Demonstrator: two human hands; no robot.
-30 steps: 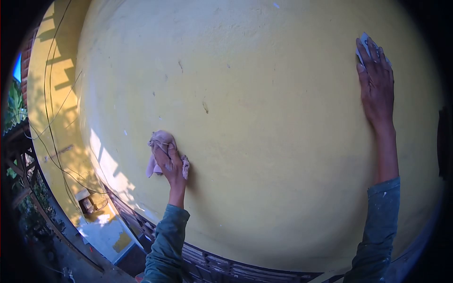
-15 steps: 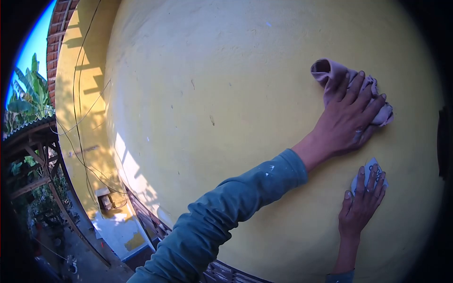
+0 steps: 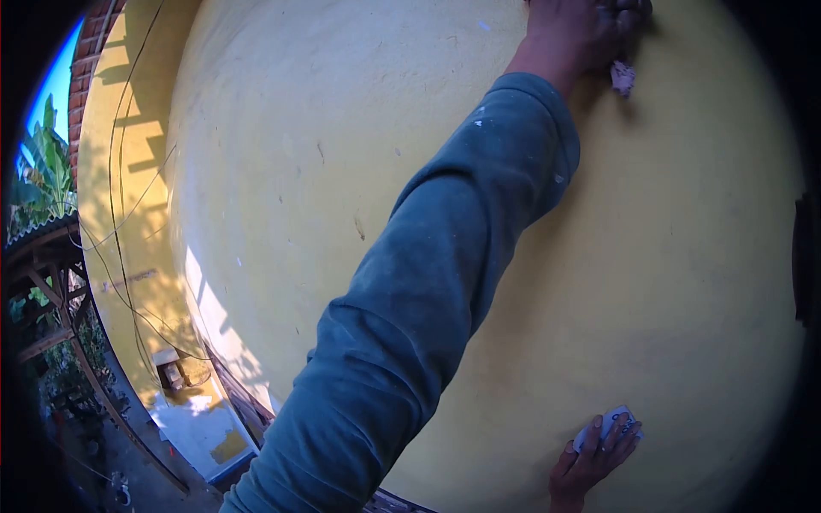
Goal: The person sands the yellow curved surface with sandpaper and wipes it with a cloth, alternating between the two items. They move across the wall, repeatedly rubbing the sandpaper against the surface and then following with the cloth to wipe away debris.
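Note:
My left hand (image 3: 586, 34) is high up at the top edge of the view, its fingers curled round a mauve cloth. Only a small end of the cloth (image 3: 623, 79) shows below the hand; the rest is hidden or out of frame. Low on the right, my right hand (image 3: 590, 462) holds a small pale sheet with dark lettering (image 3: 609, 427) against the yellow wall (image 3: 650, 256). Its fingers lie over the sheet, covering part of it. My left forearm, in a paint-flecked green-blue sleeve (image 3: 419, 282), crosses in front of the wall.
The wall has small marks and a whitish area at upper left. At the left, dark cables (image 3: 120, 171) hang on another yellow wall section. A box-like object (image 3: 168, 368) stands by a pale blue-white surface (image 3: 201, 432). A wooden roofed structure (image 3: 51, 291) and banana leaves (image 3: 51, 162) lie beyond.
My left hand has moved upward with the cloth, which is now bunched and mostly out of sight. My right hand appears lower and further left in view with the pale sheet.

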